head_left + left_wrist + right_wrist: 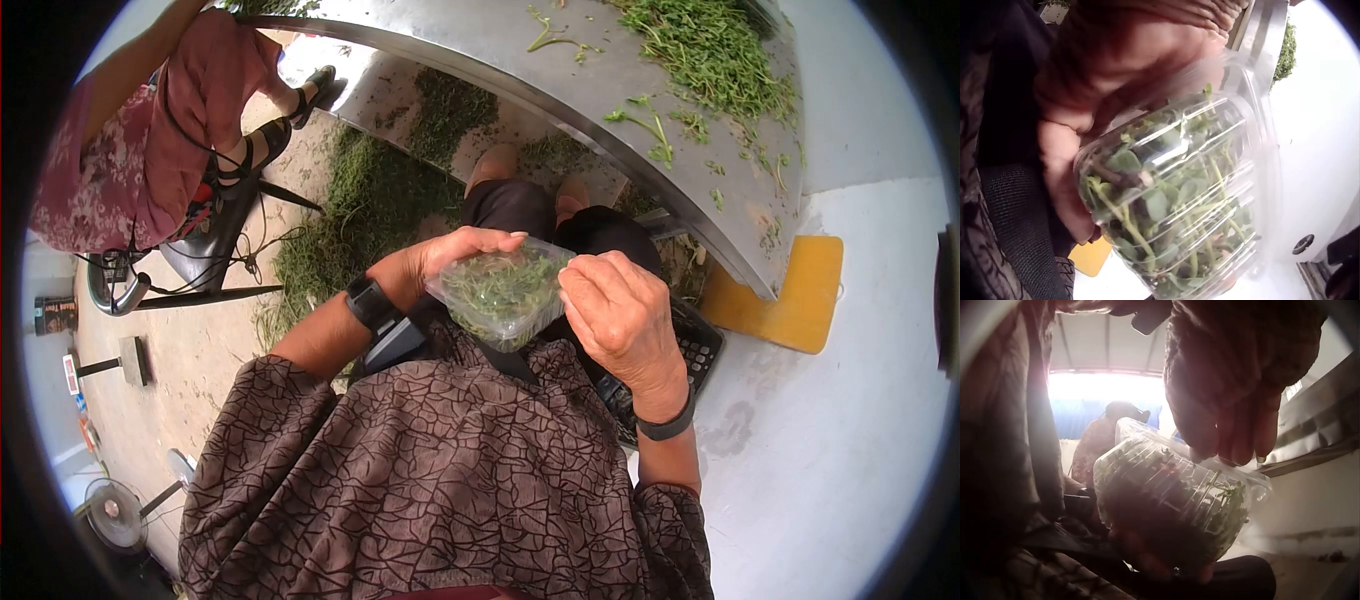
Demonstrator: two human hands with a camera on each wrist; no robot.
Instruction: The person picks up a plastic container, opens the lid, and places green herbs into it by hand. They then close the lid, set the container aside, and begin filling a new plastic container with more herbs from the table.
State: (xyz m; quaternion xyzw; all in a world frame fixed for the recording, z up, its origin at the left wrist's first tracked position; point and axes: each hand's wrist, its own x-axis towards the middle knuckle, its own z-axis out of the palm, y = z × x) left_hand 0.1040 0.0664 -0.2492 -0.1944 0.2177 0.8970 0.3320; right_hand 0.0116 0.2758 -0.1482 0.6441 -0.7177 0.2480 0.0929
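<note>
A clear plastic clamshell container [497, 297] packed with leafy green stems is held over the person's lap. The left hand [462, 252] grips it from the left side, thumb along the upper edge; in the left wrist view, fingers curl round its ribbed wall. At the opposite edge, the right hand [618, 310] pinches the rim with bent fingertips. The right wrist view shows those fingertips [1242, 453] right at the container's upper edge, with left-hand fingers supporting it below. Round leaves and thick stems [1160, 206] show through the plastic.
A metal table [600, 90] ahead carries a heap of greens [715, 60] and loose sprigs. More greens [350, 220] cover the floor at left, near another seated person [190, 140]. A black crate [700, 350] and a yellow board [790, 295] are at right.
</note>
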